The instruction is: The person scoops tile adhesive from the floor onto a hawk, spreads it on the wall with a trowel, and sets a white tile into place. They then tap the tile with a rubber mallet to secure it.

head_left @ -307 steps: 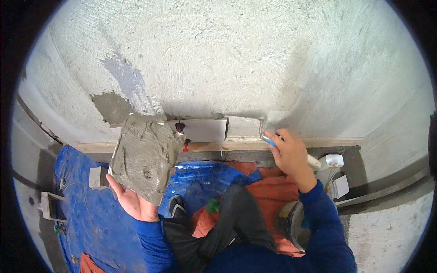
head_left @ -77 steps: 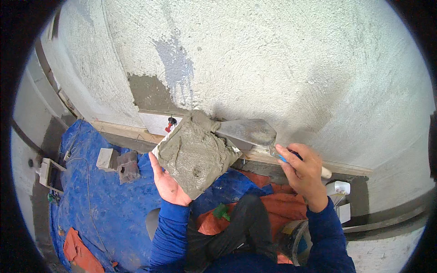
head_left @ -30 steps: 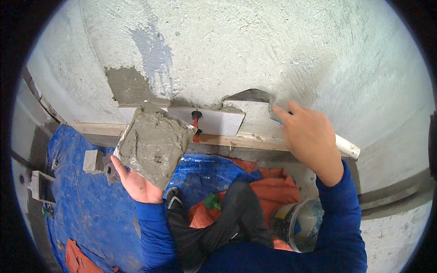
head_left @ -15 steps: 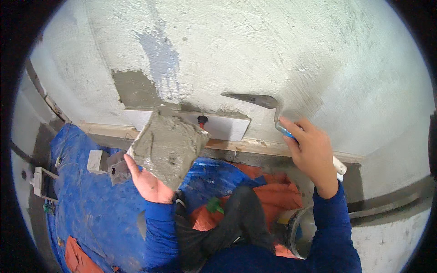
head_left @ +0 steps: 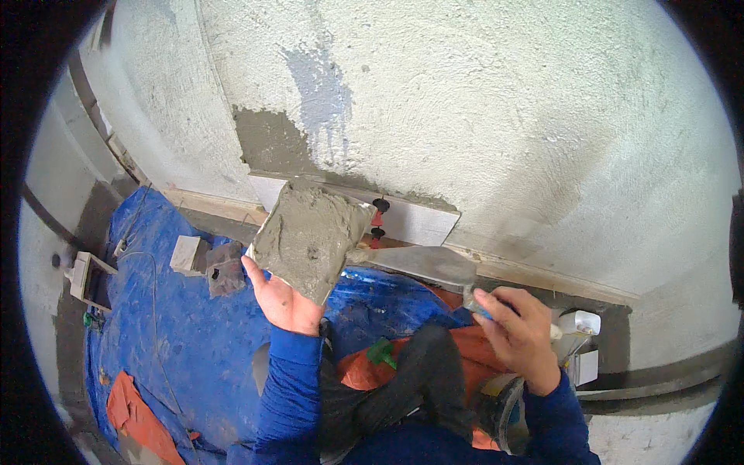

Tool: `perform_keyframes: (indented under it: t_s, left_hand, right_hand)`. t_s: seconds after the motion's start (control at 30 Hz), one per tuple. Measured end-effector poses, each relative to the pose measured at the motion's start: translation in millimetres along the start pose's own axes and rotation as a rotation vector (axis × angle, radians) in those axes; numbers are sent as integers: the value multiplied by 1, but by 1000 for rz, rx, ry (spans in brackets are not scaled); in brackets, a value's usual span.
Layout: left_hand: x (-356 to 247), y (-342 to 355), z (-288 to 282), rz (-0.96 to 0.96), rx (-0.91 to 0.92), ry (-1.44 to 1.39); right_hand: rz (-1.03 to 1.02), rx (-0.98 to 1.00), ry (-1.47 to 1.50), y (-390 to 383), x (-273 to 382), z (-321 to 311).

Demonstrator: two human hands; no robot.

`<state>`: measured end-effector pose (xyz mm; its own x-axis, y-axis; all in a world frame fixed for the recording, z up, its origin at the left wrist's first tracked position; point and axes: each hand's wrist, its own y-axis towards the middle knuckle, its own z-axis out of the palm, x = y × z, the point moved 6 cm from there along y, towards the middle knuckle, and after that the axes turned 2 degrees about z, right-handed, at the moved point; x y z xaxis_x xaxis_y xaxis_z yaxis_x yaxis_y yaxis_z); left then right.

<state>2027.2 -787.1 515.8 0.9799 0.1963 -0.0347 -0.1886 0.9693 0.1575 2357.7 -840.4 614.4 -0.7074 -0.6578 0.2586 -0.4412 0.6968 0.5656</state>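
My left hand [head_left: 285,302] supports a square tile [head_left: 306,240] from below, its upper face covered in thick grey mortar. My right hand [head_left: 518,333] grips the handle of a pointing trowel [head_left: 430,263]; the blade points left, with mortar at its tip beside the held tile's right side. Behind them, pale tiles [head_left: 418,225] stand along the foot of the rough white wall [head_left: 465,108], with red-and-black clips [head_left: 378,217] on them and grey mortar above. The left stretch of this row is partly hidden by the held tile.
A timber batten [head_left: 566,279] runs below the tiles. Blue tarp [head_left: 178,333] and orange sheeting [head_left: 143,418] lie underneath me. A block [head_left: 187,256] and grey bag [head_left: 225,271] sit at left, a frame [head_left: 93,275] farther left, a bucket [head_left: 496,411] and white container [head_left: 577,322] at right.
My right hand has brought the trowel down from the wall toward the held tile, its blade now lower. The view has shifted, so wall and floor appear moved rightward.
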Motion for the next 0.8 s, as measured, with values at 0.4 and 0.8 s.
perform_keyframes:
  t_s: [0.4, 0.8]
  left_hand:
    - [1, -14, 13, 19, 18, 58]
    - [12, -17, 24, 3, -55, 115]
  right_hand:
    - [-64, -41, -171, 17, 4, -7]
    - [-107, -108, -189, 35, -1, -16]
